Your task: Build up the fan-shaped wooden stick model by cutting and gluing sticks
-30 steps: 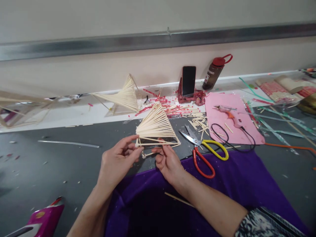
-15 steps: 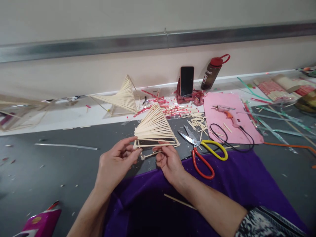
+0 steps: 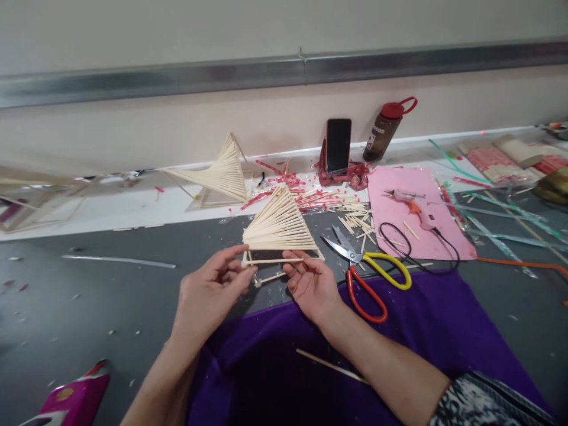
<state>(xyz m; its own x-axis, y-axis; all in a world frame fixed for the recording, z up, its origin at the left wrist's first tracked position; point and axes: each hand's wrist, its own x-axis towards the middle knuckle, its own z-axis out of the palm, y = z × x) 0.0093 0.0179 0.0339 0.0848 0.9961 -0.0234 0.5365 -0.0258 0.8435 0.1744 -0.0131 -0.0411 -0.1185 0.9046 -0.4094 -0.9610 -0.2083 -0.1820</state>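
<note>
A model of thin wooden sticks (image 3: 281,222), fanned out like a twisted sail over a stick frame, stands in front of me on the grey table. My left hand (image 3: 217,278) pinches its left front corner between thumb and fingers. Near the right end of the front bar, my right hand (image 3: 313,284) has its fingers bent around the stick, palm turned up. Part of the lower frame is hidden behind my fingers. Scissors (image 3: 352,255) with one red and one yellow handle lie open to the right of the model.
Behind stands a similar stick model (image 3: 222,174). Cut sticks (image 3: 357,219) and red wrappers (image 3: 284,171) lie scattered. A pink glue gun (image 3: 415,207) rests on a pink sheet (image 3: 394,177), near a phone (image 3: 338,145) and a bottle (image 3: 381,133). Purple cloth (image 3: 426,331) covers the near edge.
My right hand has shifted slightly right along the front bar. A thin stick seen apart between the fan and that bar no longer stands out. My left hand keeps its pinch.
</note>
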